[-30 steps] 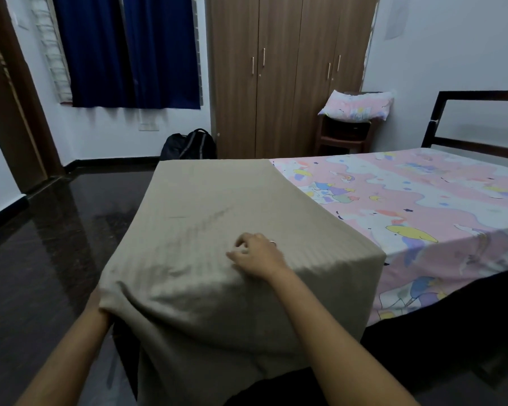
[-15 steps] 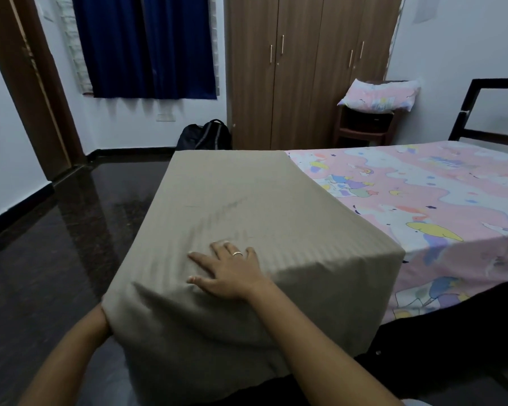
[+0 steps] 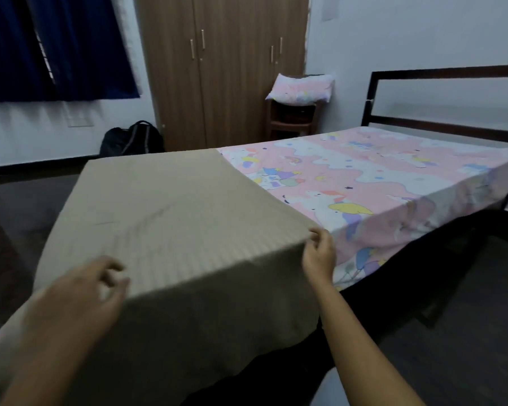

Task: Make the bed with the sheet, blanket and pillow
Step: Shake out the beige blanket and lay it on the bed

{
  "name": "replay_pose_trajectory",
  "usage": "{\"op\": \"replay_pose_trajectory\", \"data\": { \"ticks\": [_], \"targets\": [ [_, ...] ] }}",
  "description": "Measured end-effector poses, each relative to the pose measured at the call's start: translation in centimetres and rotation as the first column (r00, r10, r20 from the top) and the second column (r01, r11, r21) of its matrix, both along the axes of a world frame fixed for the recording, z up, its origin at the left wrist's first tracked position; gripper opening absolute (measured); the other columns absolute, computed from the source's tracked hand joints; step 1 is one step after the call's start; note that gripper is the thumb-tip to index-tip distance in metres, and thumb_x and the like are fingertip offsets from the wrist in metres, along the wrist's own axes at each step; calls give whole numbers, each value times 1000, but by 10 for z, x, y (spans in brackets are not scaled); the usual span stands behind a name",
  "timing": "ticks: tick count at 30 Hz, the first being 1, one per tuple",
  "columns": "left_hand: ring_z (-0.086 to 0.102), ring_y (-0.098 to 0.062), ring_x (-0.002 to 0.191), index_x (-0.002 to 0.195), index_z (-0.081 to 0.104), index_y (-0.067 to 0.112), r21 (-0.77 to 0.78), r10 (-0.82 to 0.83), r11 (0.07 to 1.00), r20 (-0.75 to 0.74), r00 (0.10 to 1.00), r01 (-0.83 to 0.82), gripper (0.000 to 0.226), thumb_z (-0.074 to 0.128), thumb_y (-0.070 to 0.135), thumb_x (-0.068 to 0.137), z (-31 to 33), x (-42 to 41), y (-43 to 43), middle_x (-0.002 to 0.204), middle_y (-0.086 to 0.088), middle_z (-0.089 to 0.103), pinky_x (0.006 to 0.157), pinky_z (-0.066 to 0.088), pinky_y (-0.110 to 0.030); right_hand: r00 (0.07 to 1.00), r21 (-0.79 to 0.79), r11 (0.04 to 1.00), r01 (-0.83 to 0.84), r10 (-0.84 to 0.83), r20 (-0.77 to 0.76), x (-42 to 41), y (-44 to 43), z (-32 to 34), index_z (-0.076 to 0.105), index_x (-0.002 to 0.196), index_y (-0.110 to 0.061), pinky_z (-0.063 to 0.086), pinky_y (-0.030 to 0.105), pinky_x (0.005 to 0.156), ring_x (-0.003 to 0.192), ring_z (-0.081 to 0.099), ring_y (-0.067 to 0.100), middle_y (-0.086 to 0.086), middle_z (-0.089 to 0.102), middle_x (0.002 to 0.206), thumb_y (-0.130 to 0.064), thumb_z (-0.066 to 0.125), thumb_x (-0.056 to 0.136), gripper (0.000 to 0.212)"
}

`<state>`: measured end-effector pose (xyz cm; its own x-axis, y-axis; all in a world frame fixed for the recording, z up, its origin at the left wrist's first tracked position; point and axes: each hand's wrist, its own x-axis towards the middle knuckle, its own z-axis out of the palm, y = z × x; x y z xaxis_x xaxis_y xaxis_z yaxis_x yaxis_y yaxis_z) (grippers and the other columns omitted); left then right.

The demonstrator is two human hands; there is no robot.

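Squaring the beige blanket (image 3: 170, 218) on the bed (image 3: 440, 128) wants an even, level pull. The right hand (image 3: 318, 253) pinches its edge beside the patterned sheet (image 3: 364, 177), while the left hand (image 3: 79, 291) hovers loose and holds nothing. The pillow (image 3: 301, 89) sits apart on a stand (image 3: 291, 126).

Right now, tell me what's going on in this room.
A person is making the bed. A beige blanket covers its foot end, over the pink patterned sheet. The right hand pinches the blanket's edge on the near side. The left hand, blurred, hovers by the hanging front with loose fingers, holding nothing visible. The pillow sits on a small stand beside the wardrobe.
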<state>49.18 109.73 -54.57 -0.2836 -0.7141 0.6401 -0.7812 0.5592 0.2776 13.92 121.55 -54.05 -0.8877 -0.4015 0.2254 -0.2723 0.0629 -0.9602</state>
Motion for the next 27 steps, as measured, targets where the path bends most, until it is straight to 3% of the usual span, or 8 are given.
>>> {"op": "replay_pose_trajectory", "data": {
  "ticks": [3, 7, 11, 14, 19, 22, 25, 27],
  "targets": [
    [63, -23, 58, 76, 63, 26, -182, -179, 963, 125, 976, 200, 6, 63, 31, 74, 73, -79, 84, 62, 7, 61, 55, 47, -30, 920, 102, 988, 113, -143, 364, -52, 19, -49, 53, 124, -7, 44, 38, 87, 106, 55, 33, 17, 58, 123, -1, 45, 91, 35],
    [63, -23, 54, 72, 60, 20, 21, -270, 959, 365, 891, 283, 27, 43, 41, 70, 44, -128, 83, 60, 3, 61, 44, 47, -28, 836, 183, 982, -33, -73, 543, -66, 23, -95, 40, 138, -11, 51, 38, 82, 100, 56, 32, 22, 55, 126, -12, 52, 94, 46],
    [61, -21, 47, 74, 61, 20, 19, -268, 953, 514, 815, 302, 33, 83, 33, 52, 17, -151, 79, 57, 3, 60, 36, 46, -26, 815, 245, 956, -161, -12, 580, -57, 16, -115, 35, 142, -8, 46, 41, 95, 115, 52, 40, 20, 51, 132, -18, 52, 96, 50],
    [60, -17, 45, 74, 62, 22, 84, -268, 962, 452, 851, 258, 39, 87, 32, 46, 14, -153, 77, 56, 6, 59, 35, 44, -25, 701, 215, 948, -233, 10, 713, -54, 15, -114, 54, 122, -2, 52, 43, 73, 94, 57, 36, 19, 61, 111, -26, 45, 99, 34],
    [60, -12, 44, 76, 61, 27, 121, -312, 949, 467, 827, 290, 38, 82, 40, 48, 11, -166, 79, 57, 9, 60, 34, 43, -23, 456, 58, 868, -492, 200, 867, -49, 23, -101, 65, 95, -5, 43, 35, 63, 87, 54, 32, 12, 62, 94, -58, 43, 93, 58],
    [65, -13, 55, 88, 57, 27, 173, -345, 939, 445, 827, 299, 34, 70, 44, 61, 17, -172, 86, 68, 8, 64, 42, 48, -27, 543, 110, 897, -429, 159, 825, -50, 17, -98, 64, 94, -7, 45, 35, 66, 88, 56, 33, 13, 64, 95, -45, 40, 98, 45],
    [62, -17, 103, 126, 41, 28, 218, -323, 944, 481, 815, 246, 38, 44, 42, 91, 21, -183, 94, 115, 6, 60, 82, 51, -34, 624, 106, 941, -321, 126, 771, -50, 12, -93, 63, 97, -8, 47, 35, 64, 88, 57, 34, 16, 64, 95, -36, 36, 101, 39],
    [56, -19, 112, 134, 32, 27, 270, -341, 935, 499, 797, 231, 44, 41, 43, 95, 22, -192, 97, 125, 5, 55, 90, 47, -35, 684, 134, 948, -288, 105, 722, -55, 9, -96, 62, 92, -6, 47, 37, 63, 84, 57, 33, 18, 63, 92, -27, 36, 102, 35]
  ]
}}
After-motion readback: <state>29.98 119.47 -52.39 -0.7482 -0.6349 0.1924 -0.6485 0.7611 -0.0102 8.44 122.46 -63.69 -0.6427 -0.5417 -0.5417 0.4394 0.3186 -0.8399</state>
